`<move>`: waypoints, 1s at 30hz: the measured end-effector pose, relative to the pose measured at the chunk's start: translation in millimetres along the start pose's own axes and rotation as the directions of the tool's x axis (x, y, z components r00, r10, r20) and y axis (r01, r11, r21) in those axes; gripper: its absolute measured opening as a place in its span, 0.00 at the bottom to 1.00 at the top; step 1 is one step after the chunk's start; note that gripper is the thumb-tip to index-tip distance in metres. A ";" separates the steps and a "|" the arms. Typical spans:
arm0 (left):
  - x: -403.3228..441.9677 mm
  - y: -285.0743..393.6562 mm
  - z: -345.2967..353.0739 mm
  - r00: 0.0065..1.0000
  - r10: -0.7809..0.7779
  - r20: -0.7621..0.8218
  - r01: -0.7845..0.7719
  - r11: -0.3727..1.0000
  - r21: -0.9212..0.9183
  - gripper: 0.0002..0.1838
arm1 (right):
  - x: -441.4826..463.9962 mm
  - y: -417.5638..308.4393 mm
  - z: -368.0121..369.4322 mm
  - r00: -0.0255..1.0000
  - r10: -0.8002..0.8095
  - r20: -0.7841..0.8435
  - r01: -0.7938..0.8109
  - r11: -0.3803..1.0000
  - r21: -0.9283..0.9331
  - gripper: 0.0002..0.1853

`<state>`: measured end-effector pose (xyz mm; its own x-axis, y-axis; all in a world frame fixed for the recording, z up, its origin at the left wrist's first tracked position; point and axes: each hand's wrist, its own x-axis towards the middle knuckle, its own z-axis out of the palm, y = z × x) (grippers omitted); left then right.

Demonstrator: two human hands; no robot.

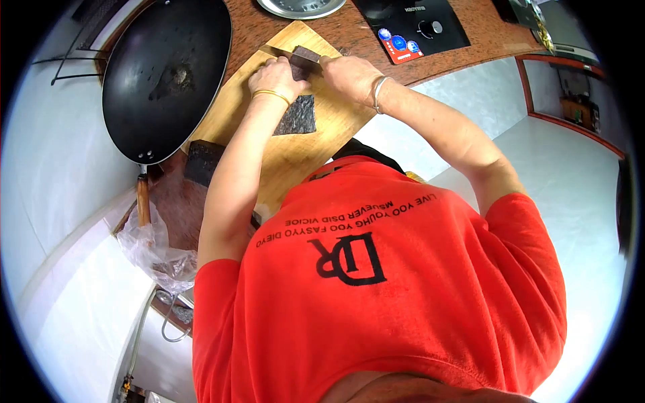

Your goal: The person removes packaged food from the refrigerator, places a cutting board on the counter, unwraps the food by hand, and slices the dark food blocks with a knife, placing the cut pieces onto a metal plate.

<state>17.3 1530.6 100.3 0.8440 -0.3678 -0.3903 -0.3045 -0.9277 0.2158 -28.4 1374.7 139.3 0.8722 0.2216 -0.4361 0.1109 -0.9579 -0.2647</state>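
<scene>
My right hand (349, 78), with a silver bangle at the wrist, is closed round the handle of a knife (275, 51). Its blade lies across a dark brown block (308, 55) near the far corner of a wooden cutting board (336, 117). My left hand (275, 79), wearing a yellow bracelet, presses on the same block with bent fingers, close to the blade. A flat dark slab (297, 115) with a mottled, shiny surface rests on the board below my left hand. What the dark food is cannot be made out.
A black wok (168, 80) with a wooden handle stands left of the board. Another dark block (203, 163) lies beside my left forearm. A clear plastic bag (158, 248) hangs near the counter edge. An induction cooker (437, 47) and a metal plate (302, 5) are at the back.
</scene>
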 end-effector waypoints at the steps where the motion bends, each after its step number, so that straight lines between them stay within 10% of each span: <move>1: 1.1 0.8 -1.2 1.000 0.003 0.002 -0.003 1.000 0.001 0.37 | 2.2 -1.7 -3.0 1.000 -0.020 0.014 0.021 0.999 -0.035 0.12; 30: 4.2 11.0 9.1 0.995 -0.100 0.019 0.100 0.995 -0.007 0.31 | 13.1 -12.4 35.4 0.995 0.047 -0.087 -0.028 0.978 0.206 0.12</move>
<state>13.5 1518.3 92.9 0.8617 -0.2747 -0.4267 -0.2157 -0.9594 0.1820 -35.2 1395.9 106.4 0.9147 0.1595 -0.3713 -0.0142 -0.9055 -0.4241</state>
